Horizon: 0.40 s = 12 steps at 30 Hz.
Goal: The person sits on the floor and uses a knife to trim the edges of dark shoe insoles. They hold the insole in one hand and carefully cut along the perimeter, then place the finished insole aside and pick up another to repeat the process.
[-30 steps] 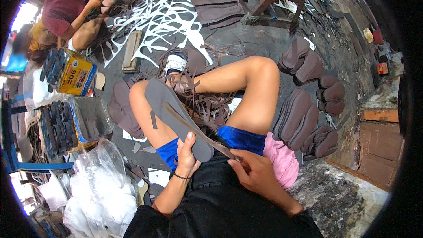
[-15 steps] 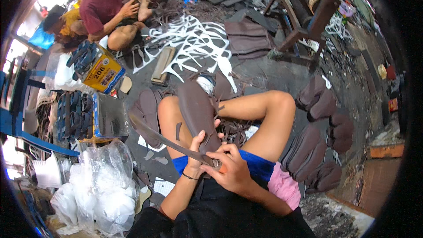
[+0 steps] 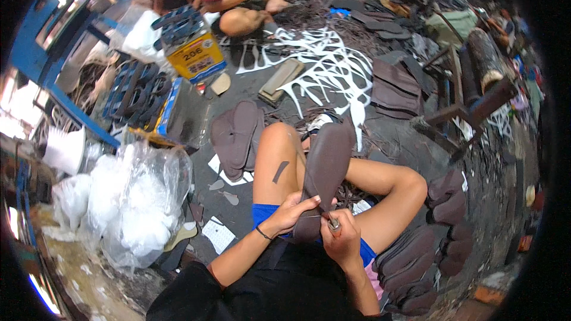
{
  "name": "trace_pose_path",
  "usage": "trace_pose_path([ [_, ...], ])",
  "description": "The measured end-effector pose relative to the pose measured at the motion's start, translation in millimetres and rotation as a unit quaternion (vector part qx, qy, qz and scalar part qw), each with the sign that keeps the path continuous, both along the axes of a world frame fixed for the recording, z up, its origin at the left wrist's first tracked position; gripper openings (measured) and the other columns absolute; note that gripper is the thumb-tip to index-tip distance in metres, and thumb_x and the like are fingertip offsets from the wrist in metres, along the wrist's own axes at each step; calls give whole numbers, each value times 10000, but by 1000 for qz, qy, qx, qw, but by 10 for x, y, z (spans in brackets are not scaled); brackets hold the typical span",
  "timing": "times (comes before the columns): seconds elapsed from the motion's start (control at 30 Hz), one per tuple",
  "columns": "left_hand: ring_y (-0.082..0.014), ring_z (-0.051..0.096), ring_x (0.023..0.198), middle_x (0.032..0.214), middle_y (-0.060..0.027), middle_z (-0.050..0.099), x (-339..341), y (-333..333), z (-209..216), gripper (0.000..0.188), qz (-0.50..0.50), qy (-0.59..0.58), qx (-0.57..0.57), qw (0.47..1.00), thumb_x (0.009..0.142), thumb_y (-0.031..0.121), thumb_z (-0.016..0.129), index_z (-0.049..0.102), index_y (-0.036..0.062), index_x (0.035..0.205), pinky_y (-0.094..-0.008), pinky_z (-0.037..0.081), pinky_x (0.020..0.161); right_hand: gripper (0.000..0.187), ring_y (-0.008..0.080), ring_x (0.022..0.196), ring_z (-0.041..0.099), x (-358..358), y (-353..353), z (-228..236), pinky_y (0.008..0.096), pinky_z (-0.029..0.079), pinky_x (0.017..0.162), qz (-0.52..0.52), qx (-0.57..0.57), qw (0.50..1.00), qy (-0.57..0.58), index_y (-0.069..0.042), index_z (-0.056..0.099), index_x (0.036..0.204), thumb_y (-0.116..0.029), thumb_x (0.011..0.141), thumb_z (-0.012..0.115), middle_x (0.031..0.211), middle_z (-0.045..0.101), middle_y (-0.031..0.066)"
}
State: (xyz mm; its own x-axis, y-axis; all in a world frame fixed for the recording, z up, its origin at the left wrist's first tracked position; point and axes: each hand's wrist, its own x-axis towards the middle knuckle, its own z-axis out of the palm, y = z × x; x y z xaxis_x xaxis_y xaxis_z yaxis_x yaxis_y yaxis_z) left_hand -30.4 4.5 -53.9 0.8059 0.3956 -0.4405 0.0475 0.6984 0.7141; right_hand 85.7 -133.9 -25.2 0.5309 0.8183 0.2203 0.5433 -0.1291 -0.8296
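A brown shoe sole point(image 3: 327, 157) stands tilted up between my bent legs, its lower end near my lap. My left hand point(image 3: 291, 213) is closed on its left edge, thumb lying across the top face. My right hand point(image 3: 342, 238) is closed round the handle of a knife point(image 3: 334, 224), beside the sole's lower right edge. Only the handle end shows clearly; the blade is hidden or blurred. A short dark offcut strip point(image 3: 280, 172) lies on my left thigh.
Stacked brown soles point(image 3: 404, 255) lie right of my knee, more soles point(image 3: 238, 134) at left. White cut-out webbing point(image 3: 327, 71) and a wooden-topped block point(image 3: 281, 81) lie ahead. Left are clear bags point(image 3: 140, 202) and a yellow box point(image 3: 196, 59). A co-worker point(image 3: 238, 0) sits beyond; a metal frame point(image 3: 458, 101) stands right.
My view has swung left. The knife's long blade, which pointed left across the sole, no longer shows. My right hand has moved to the sole's right edge, and the sole's lower end is now visible.
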Motion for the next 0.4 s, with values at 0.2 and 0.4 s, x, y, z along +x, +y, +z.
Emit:
trace_pose_path([
  [0.2,-199,551,1189,1353,-146,542,-444,854,-65,642,273,107,357,887,965,210,668,361,3,1489,-330,467,1006,117,99,567,572,89,-431,-360,258,469,535,-113,-53,963,238,7,659,987,-91,931,688,739,634,17],
  [0.4,-296,539,1271,1455,-206,488,-1650,2262,-1162,807,363,203,333,846,885,157,748,299,25,1544,-381,442,1059,185,58,471,495,289,-494,-358,218,417,421,-169,-22,904,393,5,627,1113,-107,968,651,729,595,4],
])
